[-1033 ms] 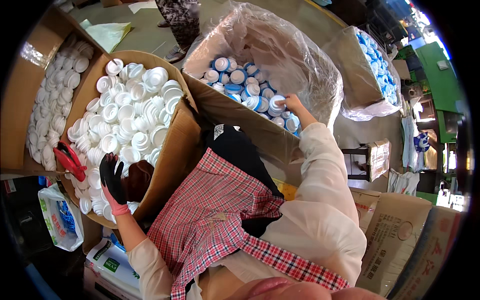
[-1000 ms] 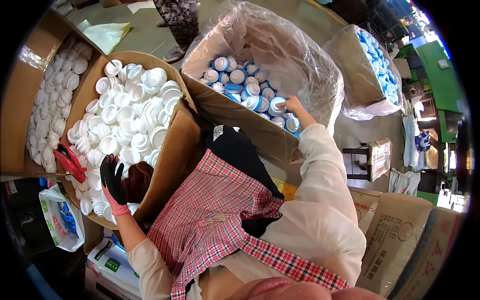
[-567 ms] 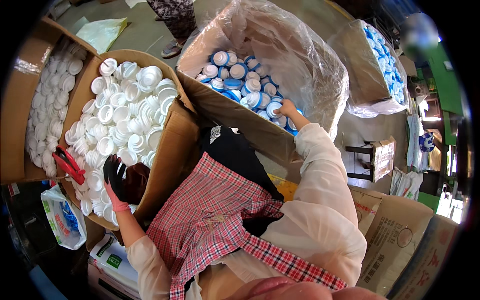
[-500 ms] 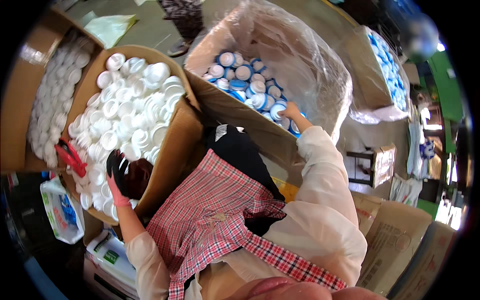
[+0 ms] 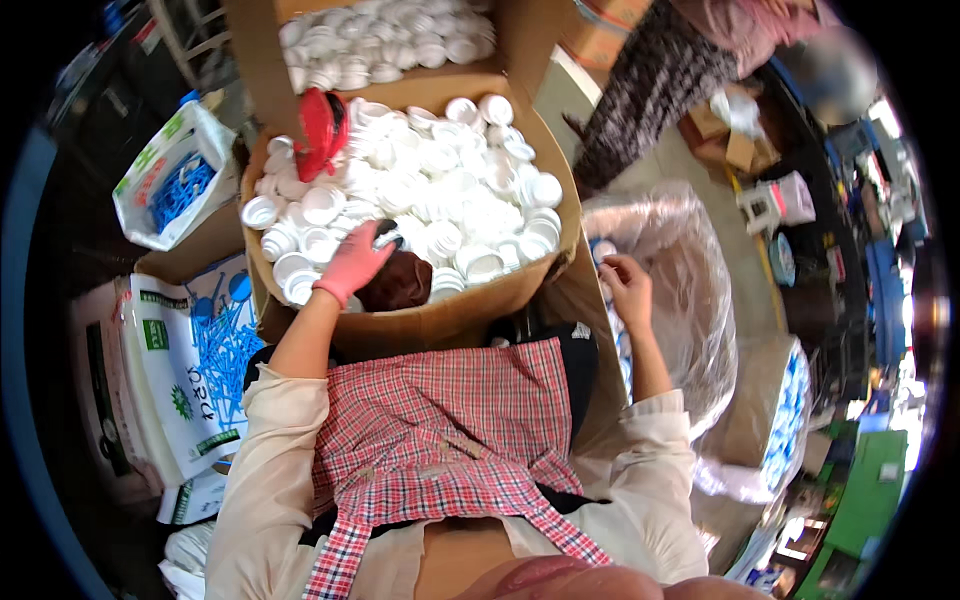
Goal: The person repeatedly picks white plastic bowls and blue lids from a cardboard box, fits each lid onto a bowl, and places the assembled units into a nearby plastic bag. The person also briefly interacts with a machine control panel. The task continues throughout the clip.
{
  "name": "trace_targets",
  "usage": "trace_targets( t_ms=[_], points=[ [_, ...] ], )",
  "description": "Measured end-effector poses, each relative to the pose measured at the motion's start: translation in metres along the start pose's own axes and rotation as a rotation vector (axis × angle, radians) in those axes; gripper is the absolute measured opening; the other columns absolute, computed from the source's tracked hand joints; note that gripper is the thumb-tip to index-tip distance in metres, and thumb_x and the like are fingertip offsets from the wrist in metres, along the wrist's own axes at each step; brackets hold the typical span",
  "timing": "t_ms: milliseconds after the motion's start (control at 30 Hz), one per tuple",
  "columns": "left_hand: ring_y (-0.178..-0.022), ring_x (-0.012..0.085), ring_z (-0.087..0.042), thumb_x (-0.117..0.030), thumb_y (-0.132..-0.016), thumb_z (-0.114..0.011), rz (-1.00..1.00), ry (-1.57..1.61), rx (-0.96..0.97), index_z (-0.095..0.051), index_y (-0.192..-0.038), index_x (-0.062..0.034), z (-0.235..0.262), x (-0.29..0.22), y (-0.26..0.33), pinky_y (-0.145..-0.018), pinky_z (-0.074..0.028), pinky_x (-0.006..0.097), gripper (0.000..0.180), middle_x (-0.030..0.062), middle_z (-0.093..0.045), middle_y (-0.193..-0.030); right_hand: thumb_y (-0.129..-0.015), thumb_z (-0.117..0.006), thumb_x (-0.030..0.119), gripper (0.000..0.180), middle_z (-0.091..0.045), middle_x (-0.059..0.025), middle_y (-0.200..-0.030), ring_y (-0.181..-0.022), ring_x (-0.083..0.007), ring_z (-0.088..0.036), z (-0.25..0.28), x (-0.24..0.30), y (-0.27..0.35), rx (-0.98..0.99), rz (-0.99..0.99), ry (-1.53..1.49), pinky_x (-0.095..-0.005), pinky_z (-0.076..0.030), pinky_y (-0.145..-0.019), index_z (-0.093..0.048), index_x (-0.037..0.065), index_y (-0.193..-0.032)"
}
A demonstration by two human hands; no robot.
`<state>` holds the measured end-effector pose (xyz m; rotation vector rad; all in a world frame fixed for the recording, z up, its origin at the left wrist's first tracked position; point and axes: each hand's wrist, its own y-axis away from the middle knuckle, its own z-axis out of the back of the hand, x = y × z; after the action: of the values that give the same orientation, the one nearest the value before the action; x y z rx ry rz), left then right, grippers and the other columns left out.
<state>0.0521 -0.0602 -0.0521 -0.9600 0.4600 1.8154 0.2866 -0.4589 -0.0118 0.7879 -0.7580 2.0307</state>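
My left hand [image 5: 360,262] wears a pink glove with dark fingers. It reaches into a cardboard box [image 5: 500,300] full of white plastic caps [image 5: 410,165], its fingers curled round a white cap [image 5: 388,238] at the near side. Beside that hand a dark brown cloth or bag [image 5: 400,283] lies on the caps. My bare right hand [image 5: 630,290] is over the near edge of a plastic-lined box [image 5: 700,300], where blue and white caps [image 5: 602,250] partly show. Its fingers are bent and pressed together; what they hold, if anything, is hidden.
A red object [image 5: 322,130] lies on the white caps at the far left. Behind stands another box with white caps [image 5: 390,40]. Bags with blue strips [image 5: 182,195] are at left. A person [image 5: 650,90] stands at far right, and another box of blue caps [image 5: 785,420] at right.
The view has swung left toward the white caps. My left hand's fingers, stretched out before, are now curled on a cap. My right hand has drawn back from the blue and white caps toward the box edge.
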Motion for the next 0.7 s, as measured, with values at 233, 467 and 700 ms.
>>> trace_targets(
  t_ms=[233,467,700],
  points=[
    [-0.105,0.0335,-0.057,-0.038,-0.083,-0.058,-0.056,-0.378,0.127,-0.057,-0.111,-0.0044,-0.003,-0.012,0.007,-0.092,-0.043,0.041,0.044,0.0175,-0.061,-0.106,-0.087,-0.06,0.01,0.015,-0.066,-0.0147,-0.088,-0.079,-0.0229,-0.064,-0.144,0.147,-0.014,0.546,0.337,0.045,-0.0322,-0.05,-0.071,-0.064,0.0,-0.098],
    [-0.1,0.0344,-0.059,-0.034,-0.085,-0.058,-0.115,-0.062,-0.08,-0.06,-0.107,-0.0034,0.0,-0.012,0.006,-0.087,-0.047,0.041,0.038,0.0178,-0.063,-0.104,-0.083,-0.063,0.023,0.022,-0.066,-0.017,-0.094,-0.088,-0.0368,-0.061,-0.243,0.17,0.004,0.914,0.52,0.178,-0.043,-0.05,-0.075,-0.066,0.005,-0.097],
    [-0.096,0.0305,-0.062,-0.035,-0.086,-0.057,-0.066,0.27,0.242,-0.064,-0.105,-0.0027,0.003,-0.024,0.001,-0.085,-0.046,0.037,0.038,0.0159,-0.066,-0.102,-0.083,-0.066,0.028,0.034,-0.062,-0.0157,-0.11,-0.105,-0.0348,-0.057,-0.279,0.163,0.007,0.705,0.734,0.01,-0.0429,-0.045,-0.089,-0.062,0.008,-0.11]
  ],
)
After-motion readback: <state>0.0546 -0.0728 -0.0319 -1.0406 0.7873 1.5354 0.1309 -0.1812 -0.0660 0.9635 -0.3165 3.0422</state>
